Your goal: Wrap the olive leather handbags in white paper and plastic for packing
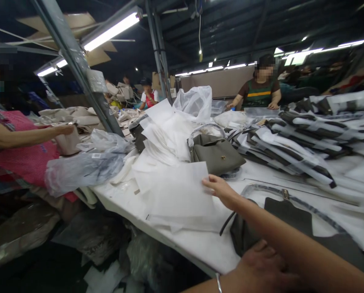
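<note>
My right hand reaches across from the right, thumb and fingers closed on the right edge of a thin white sheet. That sheet lies over other white sheets near the table's front edge. Lower down, my left hand, with a bracelet at its wrist, has its fingers curled against a dark grey bag; my right forearm passes just above it. The bag has a plastic-wrapped handle. Behind the sheets stands a tall, loose pile of white paper, beside a grey-green bag with a small gold clasp.
Dark bags with white wrapping are stacked at the right. Clear plastic bags lie at the left by a person in pink. Another person works across the table. A slanting metal post rises at the left.
</note>
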The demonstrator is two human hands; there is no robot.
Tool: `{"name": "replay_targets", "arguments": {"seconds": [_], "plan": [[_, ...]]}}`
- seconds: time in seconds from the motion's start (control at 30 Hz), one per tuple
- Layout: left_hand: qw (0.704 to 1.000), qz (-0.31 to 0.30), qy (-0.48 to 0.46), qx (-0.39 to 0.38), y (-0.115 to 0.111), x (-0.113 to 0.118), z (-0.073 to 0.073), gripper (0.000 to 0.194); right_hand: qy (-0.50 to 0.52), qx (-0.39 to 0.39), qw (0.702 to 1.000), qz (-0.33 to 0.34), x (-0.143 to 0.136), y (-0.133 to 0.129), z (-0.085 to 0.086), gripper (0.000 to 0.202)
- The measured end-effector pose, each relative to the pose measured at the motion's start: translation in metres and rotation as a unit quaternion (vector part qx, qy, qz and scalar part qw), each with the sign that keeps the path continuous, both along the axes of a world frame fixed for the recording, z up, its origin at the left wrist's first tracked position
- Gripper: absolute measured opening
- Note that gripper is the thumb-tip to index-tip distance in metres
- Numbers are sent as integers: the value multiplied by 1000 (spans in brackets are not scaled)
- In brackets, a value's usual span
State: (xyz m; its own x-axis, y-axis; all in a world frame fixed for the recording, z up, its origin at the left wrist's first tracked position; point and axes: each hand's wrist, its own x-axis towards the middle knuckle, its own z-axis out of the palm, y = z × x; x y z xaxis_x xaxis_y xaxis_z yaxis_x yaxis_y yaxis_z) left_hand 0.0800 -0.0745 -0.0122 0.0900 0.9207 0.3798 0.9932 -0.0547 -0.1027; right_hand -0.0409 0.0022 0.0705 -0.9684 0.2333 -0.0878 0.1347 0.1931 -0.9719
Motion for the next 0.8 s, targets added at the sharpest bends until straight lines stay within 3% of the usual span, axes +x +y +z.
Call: {"name": "replay_targets", "arguments": {"seconds": [0.1, 0.2, 0.3, 0.4, 0.5, 0.57, 0.63, 0.73, 0.8], "plan": [[1000, -10, -7, 29, -5, -3, 2, 49, 21, -35, 999, -34, 48, 45, 28, 36], [999, -15, -39, 7, -5, -3, 0, 52, 28, -24, 990, -139, 105, 108, 37, 45], [993, -33, -115, -17, -1, -2, -4, 54, -14, 132, 956, -263, 168, 166, 28, 55], [981, -41, -186, -29, 4, -1, -10, 63, -112, 346, 886, -287, 225, 197, 12, 71], [973, -35, -226, -43, 7, 1, -15, 72, -158, 469, 835, -242, 260, 199, -2, 79], [967, -21, -246, -64, 7, 3, -18, 74, -132, 543, 804, -204, 270, 188, -6, 77], [963, -11, -258, -84, 5, 5, -18, 73, -84, 596, 789, -122, 274, 171, -8, 70], [960, -3, -261, -97, 5, 7, -17, 70, -56, 559, 825, 65, 276, 152, -11, 75], [961, 1, -258, -103, 6, 7, -16, 69, -84, 495, 853, 144, 277, 147, -16, 84]]}}
